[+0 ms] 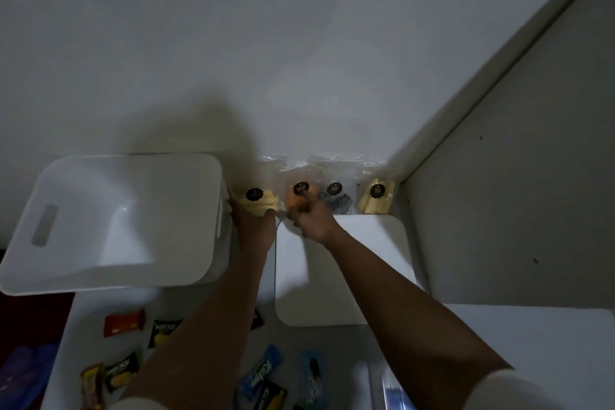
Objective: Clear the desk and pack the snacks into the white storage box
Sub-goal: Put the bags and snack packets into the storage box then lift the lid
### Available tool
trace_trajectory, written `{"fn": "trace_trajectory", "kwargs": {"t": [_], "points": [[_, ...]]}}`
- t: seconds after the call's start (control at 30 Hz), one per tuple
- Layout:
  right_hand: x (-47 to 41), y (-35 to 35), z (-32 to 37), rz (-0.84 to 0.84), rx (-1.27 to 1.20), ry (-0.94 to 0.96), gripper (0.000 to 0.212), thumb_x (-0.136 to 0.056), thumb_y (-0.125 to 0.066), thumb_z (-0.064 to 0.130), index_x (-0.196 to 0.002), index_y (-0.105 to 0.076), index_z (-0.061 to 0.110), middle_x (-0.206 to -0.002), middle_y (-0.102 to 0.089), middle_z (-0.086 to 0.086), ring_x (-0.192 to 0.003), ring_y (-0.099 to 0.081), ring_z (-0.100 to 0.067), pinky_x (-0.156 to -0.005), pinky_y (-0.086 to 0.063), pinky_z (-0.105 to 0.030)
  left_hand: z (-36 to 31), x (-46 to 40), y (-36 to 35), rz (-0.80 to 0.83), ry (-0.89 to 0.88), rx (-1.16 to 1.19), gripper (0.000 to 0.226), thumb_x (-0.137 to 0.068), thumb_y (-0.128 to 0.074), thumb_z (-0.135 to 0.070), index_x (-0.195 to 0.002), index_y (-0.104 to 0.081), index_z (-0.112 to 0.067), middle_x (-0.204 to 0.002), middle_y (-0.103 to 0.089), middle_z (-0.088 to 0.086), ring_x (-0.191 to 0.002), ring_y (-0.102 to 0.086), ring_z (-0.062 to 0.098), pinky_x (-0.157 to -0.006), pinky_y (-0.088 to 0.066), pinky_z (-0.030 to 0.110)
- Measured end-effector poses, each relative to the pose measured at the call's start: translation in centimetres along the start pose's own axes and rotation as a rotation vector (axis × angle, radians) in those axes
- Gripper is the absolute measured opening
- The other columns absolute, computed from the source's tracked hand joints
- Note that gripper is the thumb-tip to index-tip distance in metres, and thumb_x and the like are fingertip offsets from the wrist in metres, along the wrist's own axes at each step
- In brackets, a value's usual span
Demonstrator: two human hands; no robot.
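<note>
Several clear snack bags with black round labels stand against the wall at the back of the desk. My left hand (253, 217) holds the bottom of the pale yellow bag (259, 197) next to the white storage box (66, 273), which stands open and empty at the left. My right hand (312, 218) grips the orange bag (298, 191). A grey bag (336, 196) and another yellow bag (374, 198) stand to the right, untouched.
The box's white lid (372, 276) lies flat under my right forearm. Small wrapped snacks lie on the near desk: a red one (123, 323), black and yellow ones (163, 331), a blue one (263, 373). A cabinet side (515, 210) bounds the right.
</note>
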State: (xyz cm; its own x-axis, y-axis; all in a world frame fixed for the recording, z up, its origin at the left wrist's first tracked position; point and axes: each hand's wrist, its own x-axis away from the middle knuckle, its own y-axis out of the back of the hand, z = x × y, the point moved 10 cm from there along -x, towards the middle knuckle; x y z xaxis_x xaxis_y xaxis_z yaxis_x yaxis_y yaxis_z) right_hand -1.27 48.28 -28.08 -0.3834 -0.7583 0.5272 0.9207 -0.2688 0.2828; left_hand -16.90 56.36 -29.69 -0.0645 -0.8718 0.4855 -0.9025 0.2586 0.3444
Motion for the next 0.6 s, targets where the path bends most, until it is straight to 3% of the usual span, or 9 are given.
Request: {"fn": "trace_trajectory", "kwargs": {"t": [0.13,0.2,0.27,0.4,0.5,0.6], "points": [[-3.0,0.5,-2.4,-0.122,-0.039,-0.008,0.056,-0.071,-0.073,0.051,-0.119,-0.047,0.037,-0.11,-0.068,0.0,-0.1,-0.07,-0.026,-0.089,-0.059,-0.055,-1.6,-2.0,-0.8,-0.057,-0.056,0.058,0.076,-0.081,-0.067,-0.009,-0.149,-0.031,-0.009,-0.132,-0.056,0.015,-0.122,-0.058,0.035,-0.108,-0.046,0.045],[-4.6,0.9,-3.8,-0.182,-0.056,-0.02,0.061,-0.068,-0.074,0.055,-0.116,-0.041,0.038,-0.109,-0.066,0.002,-0.099,-0.071,-0.026,-0.083,-0.061,-0.058,-1.8,-2.6,-1.0,-0.086,-0.046,0.09,0.084,-0.081,-0.063,-0.009,-0.156,-0.023,-0.012,-0.143,-0.051,0.013,-0.128,-0.053,0.032,-0.114,-0.04,0.046],[-3.6,2.0,-2.2,-0.281,-0.1,-0.044,0.068,-0.068,-0.079,0.049,-0.118,-0.036,0.033,-0.101,-0.064,0.006,-0.093,-0.072,-0.026,-0.081,-0.062,-0.056,-2.0,-2.8,-0.9,-0.132,-0.021,0.081,0.089,-0.086,-0.059,-0.011,-0.161,-0.012,-0.014,-0.159,-0.037,0.013,-0.142,-0.042,0.03,-0.119,-0.034,0.045],[-3.8,3.3,-1.3,-0.378,-0.166,-0.119,0.076,-0.079,-0.085,0.036,-0.133,-0.037,0.014,-0.102,-0.061,0.006,-0.098,-0.066,-0.021,-0.09,-0.057,-0.041,-2.2,-3.5,-0.6,-0.207,0.003,0.005,0.075,-0.097,-0.049,-0.025,-0.162,-0.014,-0.016,-0.156,-0.038,0.021,-0.138,-0.045,0.038,-0.112,-0.041,0.048],[-4.1,3.7,-1.6,-0.388,-0.131,-0.186,0.058,-0.085,-0.08,0.035,-0.129,-0.048,0.014,-0.106,-0.06,0.001,-0.1,-0.063,-0.022,-0.098,-0.053,-0.041,-1.0,-4.5,-0.9,-0.181,0.061,-0.078,0.078,-0.096,-0.057,-0.035,-0.161,-0.017,-0.019,-0.15,-0.04,0.026,-0.132,-0.046,0.045,-0.108,-0.043,0.055],[-4.0,4.2,-1.6,-0.42,-0.114,-0.177,0.015,-0.096,-0.064,0.025,-0.107,-0.063,0.015,-0.095,-0.068,-0.004,-0.095,-0.069,-0.028,-0.086,-0.055,-0.037,-0.9,-4.9,-1.2,-0.122,0.058,-0.214,0.059,-0.102,-0.049,-0.029,-0.153,-0.033,-0.002,-0.15,-0.042,0.027,-0.134,-0.044,0.045,-0.111,-0.039,0.051]]}}
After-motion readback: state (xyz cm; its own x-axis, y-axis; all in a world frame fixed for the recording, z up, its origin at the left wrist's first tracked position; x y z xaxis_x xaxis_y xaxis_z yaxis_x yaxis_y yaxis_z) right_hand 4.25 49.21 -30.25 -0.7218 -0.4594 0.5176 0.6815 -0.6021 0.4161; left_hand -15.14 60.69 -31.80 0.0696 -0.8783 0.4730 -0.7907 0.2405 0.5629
